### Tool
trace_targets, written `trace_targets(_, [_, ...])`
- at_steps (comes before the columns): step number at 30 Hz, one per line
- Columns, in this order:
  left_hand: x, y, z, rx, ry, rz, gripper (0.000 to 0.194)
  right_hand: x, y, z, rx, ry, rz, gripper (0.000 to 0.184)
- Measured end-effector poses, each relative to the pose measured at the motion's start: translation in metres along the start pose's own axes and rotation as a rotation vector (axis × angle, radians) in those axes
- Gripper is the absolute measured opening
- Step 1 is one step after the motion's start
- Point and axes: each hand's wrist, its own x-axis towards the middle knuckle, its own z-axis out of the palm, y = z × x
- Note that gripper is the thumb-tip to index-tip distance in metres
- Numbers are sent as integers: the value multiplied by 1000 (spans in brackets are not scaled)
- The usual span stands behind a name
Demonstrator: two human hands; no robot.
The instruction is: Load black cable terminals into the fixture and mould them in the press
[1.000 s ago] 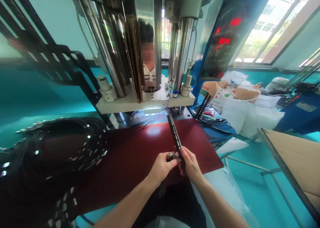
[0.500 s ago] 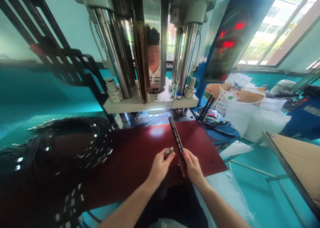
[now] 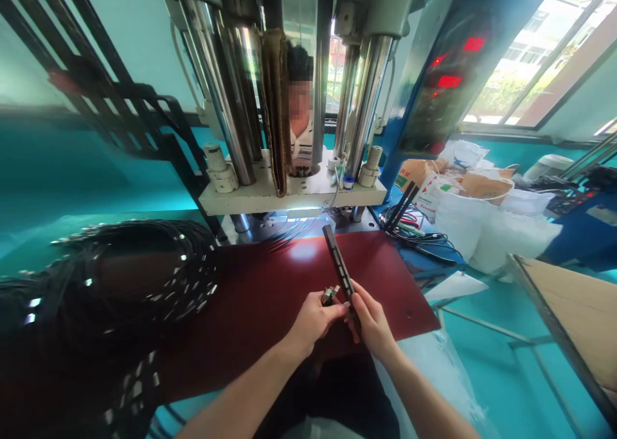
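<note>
My right hand [image 3: 370, 321] grips the near end of a long black slotted bar [image 3: 338, 265] that points away over the dark red work mat [image 3: 270, 297]. My left hand [image 3: 313, 320] is closed on a few small metal pieces [image 3: 330, 294], held against the bar's side near my right thumb. Both hands hover just above the mat's front part.
A press machine [image 3: 289, 195] with chrome columns stands behind the mat. A big heap of black cables with metal ends [image 3: 116, 297] lies at the left. White bags [image 3: 482, 220], wires and a control panel [image 3: 443, 72] are at the right. A person sits behind the press.
My left hand drew away from the bar half a second ago, then came back to its side with the metal pieces. The view shifted slightly.
</note>
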Motion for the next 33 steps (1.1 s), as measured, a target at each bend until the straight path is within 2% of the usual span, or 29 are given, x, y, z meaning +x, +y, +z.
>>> trace_targets(4, [2,-9,-2,21,37,90,20,1,2,3,-167,-25,-45,61])
trace_targets(6, [2,-14,-3,42,35,134,21,2,3,3,-173,-34,-36,60])
trace_targets(9, [1,-15,-4,54,15,149,24,4,1,1,-51,-19,9,61])
trace_targets(14, [1,-9,-10,-126,147,107,30,2,-4,-3,120,36,66,57])
trace_targets(20, [-1,-1,-13,-76,-16,-29,29,2,-4,-4,100,-32,51,56])
trace_targets(25, [-2,5,-7,-72,-30,-66,27,2,-2,-5,58,-61,44,58])
trace_targets(28, [-1,0,-6,-64,25,16,24,3,-2,-5,20,-56,48,60])
trace_targets(33, [4,-10,-8,103,143,177,24,3,-1,-2,-103,-65,0,59])
